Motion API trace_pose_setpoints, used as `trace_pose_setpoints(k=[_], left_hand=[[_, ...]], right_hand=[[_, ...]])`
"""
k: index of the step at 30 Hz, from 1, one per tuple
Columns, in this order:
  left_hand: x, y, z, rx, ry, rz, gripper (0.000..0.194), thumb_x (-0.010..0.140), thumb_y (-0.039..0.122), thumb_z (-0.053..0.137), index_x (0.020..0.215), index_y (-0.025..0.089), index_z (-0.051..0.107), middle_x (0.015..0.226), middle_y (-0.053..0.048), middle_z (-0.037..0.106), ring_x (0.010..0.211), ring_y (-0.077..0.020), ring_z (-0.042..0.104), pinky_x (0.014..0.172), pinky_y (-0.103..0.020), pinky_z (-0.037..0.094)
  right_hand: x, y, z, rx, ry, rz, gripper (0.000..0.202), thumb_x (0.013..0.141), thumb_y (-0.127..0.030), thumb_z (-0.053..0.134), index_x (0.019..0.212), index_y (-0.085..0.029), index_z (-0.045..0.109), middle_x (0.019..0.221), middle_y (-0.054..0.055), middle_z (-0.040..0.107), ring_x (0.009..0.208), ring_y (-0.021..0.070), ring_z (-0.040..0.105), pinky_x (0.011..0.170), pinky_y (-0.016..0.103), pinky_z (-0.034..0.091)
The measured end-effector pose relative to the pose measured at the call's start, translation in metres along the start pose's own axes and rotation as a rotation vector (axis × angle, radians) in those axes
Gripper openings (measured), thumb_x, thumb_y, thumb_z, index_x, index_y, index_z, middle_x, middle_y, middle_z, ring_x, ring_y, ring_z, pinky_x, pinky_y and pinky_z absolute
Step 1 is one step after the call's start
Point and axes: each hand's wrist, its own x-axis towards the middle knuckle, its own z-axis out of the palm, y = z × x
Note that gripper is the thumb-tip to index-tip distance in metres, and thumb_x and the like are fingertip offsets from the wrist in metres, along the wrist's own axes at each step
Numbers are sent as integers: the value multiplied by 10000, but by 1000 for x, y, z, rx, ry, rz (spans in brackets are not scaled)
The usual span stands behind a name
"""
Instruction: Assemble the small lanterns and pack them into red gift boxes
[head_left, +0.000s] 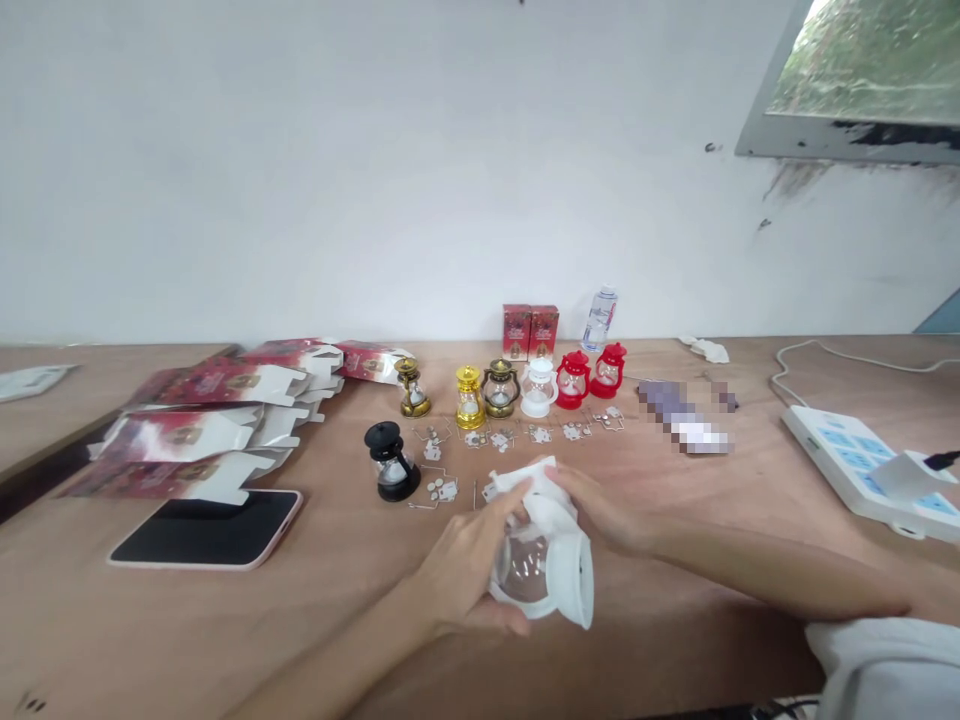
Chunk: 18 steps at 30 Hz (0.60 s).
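Observation:
A small white lantern (525, 570) with a clear round globe lies tilted on its side in my left hand (461, 570), above the front of the table. My left fingers and thumb wrap around its side. With my right hand (604, 505) I grip what looks like a white tissue (544, 485), pressed against the far end of the lantern. The tissue and fingers hide that end. Just beyond my hands lie small metal and white parts (442, 490) in little groups. A black lantern (391, 462) stands to the left of them.
Behind stand a row of lanterns, including a gold one (470, 398) and a red one (573, 380), two red boxes (529, 332) and a bottle (601, 318). Flattened boxes (187, 435) and a phone (206, 530) lie left. A power strip (862, 465) sits right.

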Motion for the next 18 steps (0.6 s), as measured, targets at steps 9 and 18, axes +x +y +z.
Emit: trace_pose_setpoints(k=[9, 18], left_hand=[[1, 14, -1, -374, 166, -521, 351, 969, 459, 289, 1089, 211, 506, 964, -45, 590, 875, -188, 534, 793, -299, 406], [11, 2, 7, -792, 260, -624, 385, 876, 549, 469, 765, 187, 403, 728, 29, 403, 618, -102, 378, 548, -200, 339]], right_hand=[[7, 8, 0, -51, -40, -87, 406, 670, -537, 733, 744, -165, 589, 669, -31, 538, 559, 89, 422, 545, 238, 310], [11, 2, 18, -68, 39, -126, 427, 665, -575, 712, 728, -204, 509, 629, -48, 487, 554, 104, 401, 533, 246, 315]])
